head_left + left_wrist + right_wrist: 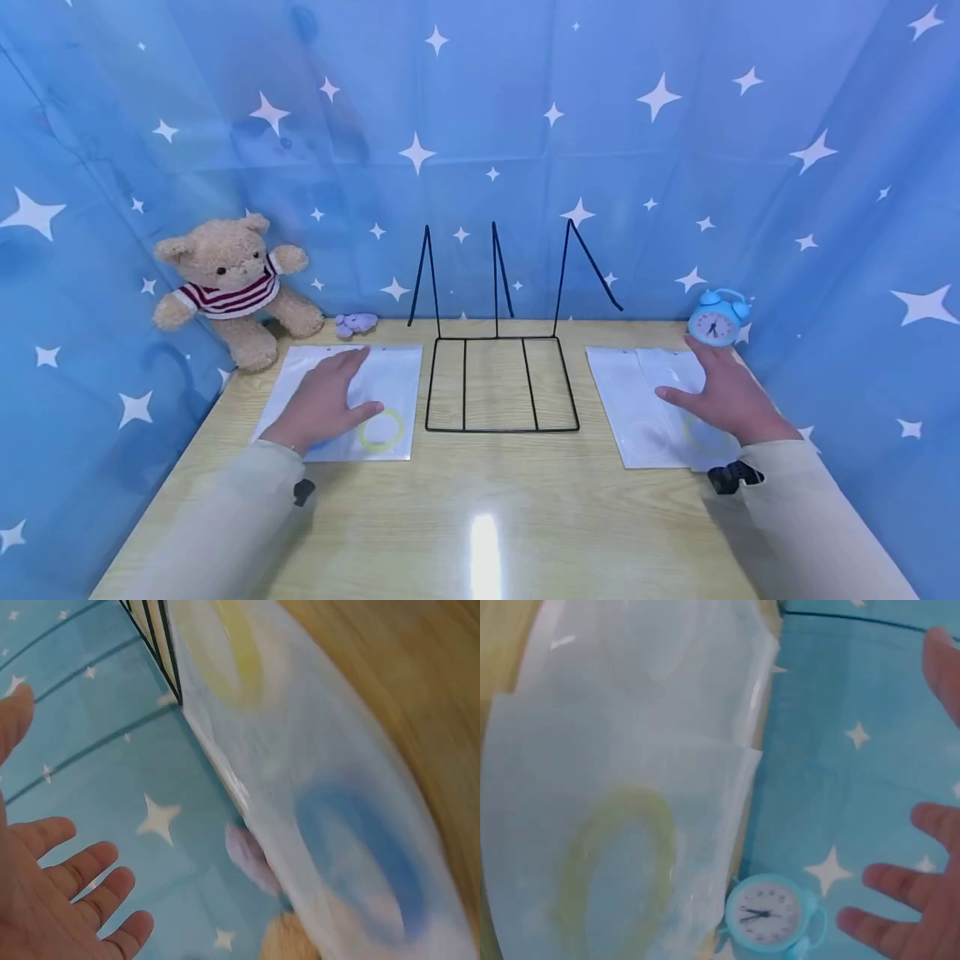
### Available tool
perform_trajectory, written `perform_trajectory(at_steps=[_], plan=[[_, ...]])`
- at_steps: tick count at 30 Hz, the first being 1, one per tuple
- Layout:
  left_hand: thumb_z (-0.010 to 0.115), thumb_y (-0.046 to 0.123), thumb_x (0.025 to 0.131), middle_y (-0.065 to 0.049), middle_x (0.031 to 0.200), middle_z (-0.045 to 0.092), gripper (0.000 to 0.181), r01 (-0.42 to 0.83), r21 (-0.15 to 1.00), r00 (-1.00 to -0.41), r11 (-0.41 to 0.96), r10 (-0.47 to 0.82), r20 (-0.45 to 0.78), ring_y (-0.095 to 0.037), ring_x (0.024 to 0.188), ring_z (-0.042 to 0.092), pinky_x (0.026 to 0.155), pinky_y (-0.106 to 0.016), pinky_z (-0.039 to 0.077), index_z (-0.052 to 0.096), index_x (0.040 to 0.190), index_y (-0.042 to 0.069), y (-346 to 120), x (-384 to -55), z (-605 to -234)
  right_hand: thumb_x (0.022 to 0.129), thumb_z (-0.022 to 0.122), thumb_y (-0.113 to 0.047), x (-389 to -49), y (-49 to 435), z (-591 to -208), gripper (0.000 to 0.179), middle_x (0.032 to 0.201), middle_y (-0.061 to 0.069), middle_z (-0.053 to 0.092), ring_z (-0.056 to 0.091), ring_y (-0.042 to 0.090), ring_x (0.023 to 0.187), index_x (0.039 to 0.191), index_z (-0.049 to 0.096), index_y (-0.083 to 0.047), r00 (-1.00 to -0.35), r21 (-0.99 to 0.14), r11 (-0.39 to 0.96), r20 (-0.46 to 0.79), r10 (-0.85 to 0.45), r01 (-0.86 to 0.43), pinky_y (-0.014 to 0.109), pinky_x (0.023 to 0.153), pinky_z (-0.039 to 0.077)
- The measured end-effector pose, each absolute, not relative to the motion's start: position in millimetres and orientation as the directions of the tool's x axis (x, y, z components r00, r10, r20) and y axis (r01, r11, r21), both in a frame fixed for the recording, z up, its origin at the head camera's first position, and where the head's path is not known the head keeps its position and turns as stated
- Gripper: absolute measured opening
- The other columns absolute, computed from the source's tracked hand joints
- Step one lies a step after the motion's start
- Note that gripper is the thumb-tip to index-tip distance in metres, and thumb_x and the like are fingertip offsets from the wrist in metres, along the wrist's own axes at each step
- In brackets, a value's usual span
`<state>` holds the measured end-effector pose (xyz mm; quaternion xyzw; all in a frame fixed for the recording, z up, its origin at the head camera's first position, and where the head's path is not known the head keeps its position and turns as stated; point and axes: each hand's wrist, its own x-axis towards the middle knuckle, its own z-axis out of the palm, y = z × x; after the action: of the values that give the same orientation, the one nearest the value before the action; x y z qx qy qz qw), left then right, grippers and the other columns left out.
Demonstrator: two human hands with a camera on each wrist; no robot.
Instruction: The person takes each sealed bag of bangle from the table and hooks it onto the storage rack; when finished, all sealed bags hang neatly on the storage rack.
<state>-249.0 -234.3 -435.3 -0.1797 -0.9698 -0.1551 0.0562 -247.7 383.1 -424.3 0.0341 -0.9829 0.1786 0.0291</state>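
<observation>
Above a translucent plastic bag (pixel 401 375) on the left of the table, my left hand (pixel 322 404) hovers with fingers and thumb spread, holding nothing. A yellow ring (pixel 381 431) shows through that bag, and the left wrist view also reveals a blue ring (pixel 364 862) in it. Two similar bags (pixel 622 400) overlap on the right side. Over them is my right hand (pixel 727 396), its fingers apart and the palm bare. In the right wrist view the nearer bag contains a yellow ring (pixel 664 832); a pale ring shows faintly in the other.
A black wire rack (pixel 502 431) with three upright prongs stands mid-table, against the starry blue curtain (pixel 487 100). At the back left are a teddy bear (pixel 240 304) and a small purple toy (pixel 356 323). A blue alarm clock (pixel 714 325) stands at the back right.
</observation>
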Motion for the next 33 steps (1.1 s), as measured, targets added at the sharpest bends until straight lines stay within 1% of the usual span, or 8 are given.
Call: perform_trajectory(at_steps=[4,8,13,18,21,26,31,33], plan=[[0.077,0.047,0.094,-0.024,0.165,0.04,0.094,0.367,0.33,-0.93,0.87,0.347,0.121,-0.047,0.151,0.037,0.121,-0.068,0.031,0.031,0.166,0.006,-214,-252,-440,0.089,0.073,-0.069,-248,392,-429,0.121,0.169,0.036,0.013,0.02,0.063,0.15,0.17,0.009,-0.007,-0.998,-0.43,0.901,0.045,-0.034,-0.05,0.083,0.108,0.03],[0.079,0.045,0.093,-0.022,0.164,0.042,0.092,0.366,0.36,-0.929,0.858,0.361,0.085,-0.047,0.151,0.037,0.12,-0.069,0.031,0.035,0.165,0.007,-197,-256,-444,0.092,0.072,-0.066,-243,403,-431,0.117,0.168,0.038,0.015,0.021,0.066,0.148,0.17,0.007,-0.006,-1.0,-0.488,0.873,-0.012,-0.01,-0.003,0.084,0.107,0.03],[0.079,0.045,0.093,-0.021,0.164,0.042,0.091,0.335,0.387,-0.935,0.859,0.353,0.026,-0.045,0.153,0.034,0.122,-0.067,0.028,0.037,0.164,0.008,-179,-266,-448,0.098,0.065,-0.063,-236,417,-433,0.108,0.167,0.038,0.018,0.028,0.066,0.143,0.168,0.011,-0.001,-0.997,-0.548,0.834,-0.071,0.034,0.067,0.081,0.105,0.035],[0.078,0.047,0.093,-0.02,0.166,0.039,0.09,0.284,0.444,-0.945,0.85,0.327,-0.021,-0.044,0.154,0.032,0.124,-0.066,0.027,0.038,0.164,0.009,-165,-272,-454,0.099,0.061,-0.066,-231,423,-437,0.104,0.166,0.037,0.024,0.031,0.064,0.143,0.168,0.015,-0.003,-0.991,-0.628,0.767,-0.1,0.089,0.132,0.08,0.106,0.037],[0.077,0.049,0.094,-0.021,0.167,0.037,0.09,0.265,0.471,-0.946,0.842,0.321,-0.042,-0.045,0.154,0.032,0.123,-0.066,0.028,0.038,0.164,0.009,-161,-277,-457,0.099,0.06,-0.066,-231,423,-437,0.102,0.164,0.039,0.028,0.032,0.064,0.143,0.168,0.017,-0.004,-0.99,-0.652,0.745,-0.09,0.107,0.14,0.08,0.106,0.036],[0.079,0.05,0.092,-0.02,0.169,0.035,0.092,0.209,0.509,-0.954,0.835,0.289,-0.082,-0.046,0.155,0.031,0.124,-0.065,0.028,0.038,0.164,0.011,-155,-281,-461,0.102,0.059,-0.06,-231,424,-431,0.096,0.161,0.041,0.03,0.032,0.064,0.142,0.168,0.017,-0.005,-0.99,-0.693,0.71,-0.051,0.13,0.129,0.08,0.105,0.037],[0.08,0.049,0.092,-0.02,0.169,0.033,0.092,0.173,0.539,-0.954,0.824,0.276,-0.117,-0.046,0.155,0.029,0.123,-0.064,0.03,0.038,0.164,0.011,-149,-281,-463,0.101,0.06,-0.063,-229,425,-427,0.099,0.16,0.04,0.032,0.033,0.063,0.143,0.168,0.018,-0.004,-0.987,-0.693,0.706,-0.055,0.153,0.148,0.078,0.104,0.039],[0.08,0.048,0.092,-0.021,0.168,0.035,0.091,0.188,0.534,-0.952,0.824,0.287,-0.108,-0.046,0.154,0.032,0.122,-0.064,0.032,0.039,0.164,0.009,-147,-281,-464,0.101,0.061,-0.061,-228,426,-427,0.097,0.159,0.04,0.034,0.034,0.062,0.142,0.168,0.02,-0.003,-0.987,-0.695,0.705,-0.054,0.15,0.145,0.077,0.103,0.04]])
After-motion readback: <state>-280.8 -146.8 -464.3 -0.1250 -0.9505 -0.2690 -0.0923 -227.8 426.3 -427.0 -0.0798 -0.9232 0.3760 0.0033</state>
